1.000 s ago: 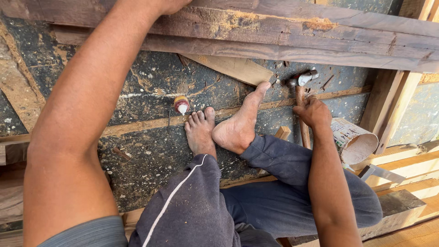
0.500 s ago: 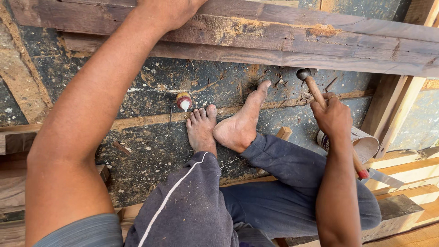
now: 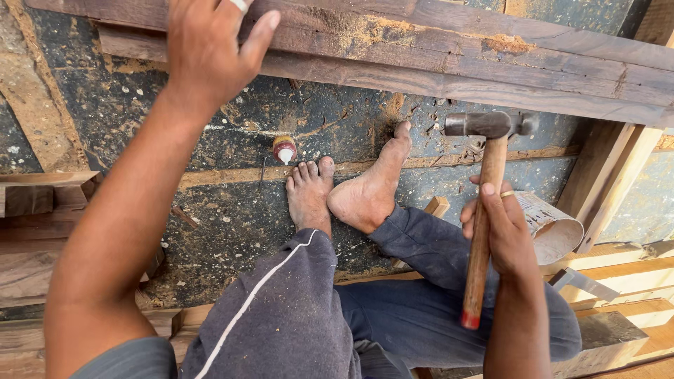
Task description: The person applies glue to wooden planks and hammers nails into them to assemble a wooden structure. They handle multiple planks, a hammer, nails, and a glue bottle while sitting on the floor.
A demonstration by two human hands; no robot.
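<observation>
My right hand [image 3: 500, 228] grips the wooden handle of a claw hammer [image 3: 484, 175], its steel head raised at upper right, just below the planks. My left hand [image 3: 210, 49] rests with spread fingers on the long weathered wooden planks [image 3: 435, 49] that run across the top of the view. My bare feet [image 3: 351, 193] lie on the dark, sawdust-covered floor [image 3: 232, 210] between the two hands, one heel pointing toward the planks. My legs in dark blue trousers [image 3: 393, 302] are folded below.
A small red and yellow glue bottle [image 3: 284, 149] lies by my toes. A paper roll [image 3: 551, 224] sits right of my right hand. Wood offcuts [image 3: 42, 200] are stacked at the left, and pale boards [image 3: 618, 281] at the lower right.
My right hand picked the hammer up from the floor and lifted it, head now raised near the planks. My left hand has come into view on the planks.
</observation>
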